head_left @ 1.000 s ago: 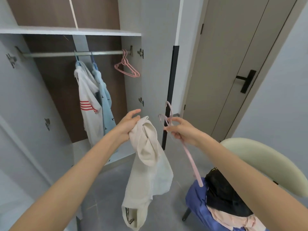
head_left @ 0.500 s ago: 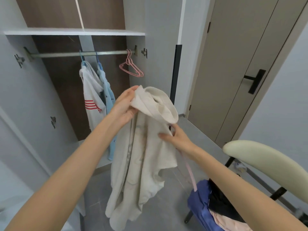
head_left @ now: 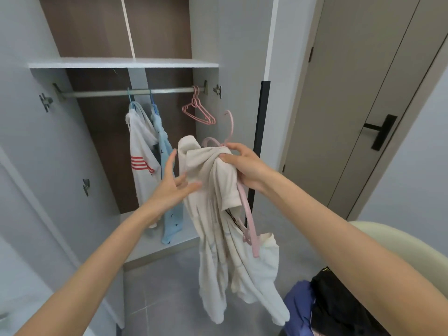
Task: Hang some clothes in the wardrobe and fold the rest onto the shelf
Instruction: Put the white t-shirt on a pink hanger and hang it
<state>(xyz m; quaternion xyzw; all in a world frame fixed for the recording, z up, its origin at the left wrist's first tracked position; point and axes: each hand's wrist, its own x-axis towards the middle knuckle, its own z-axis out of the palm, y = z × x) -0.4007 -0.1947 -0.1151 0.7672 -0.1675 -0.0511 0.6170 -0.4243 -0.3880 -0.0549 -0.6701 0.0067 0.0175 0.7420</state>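
Cream shirt (head_left: 214, 221) draped vertically, pink hanger (head_left: 250, 220) hook up, right hand (head_left: 247, 166) gripping

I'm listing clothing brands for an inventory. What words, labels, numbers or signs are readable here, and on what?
No text is readable.
white shirt: red stripes only, no letters.
blue garment: tiny dark marks, too small to read.
cream garment: a dark strip, too blurred to read.
black garment: a small yellow mark, too blurred to read.

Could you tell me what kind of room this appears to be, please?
Probably a bedroom or dressing area at home: an open wardrobe with shirts hanging on its rail, a closed interior door, and a chair piled with clothes.
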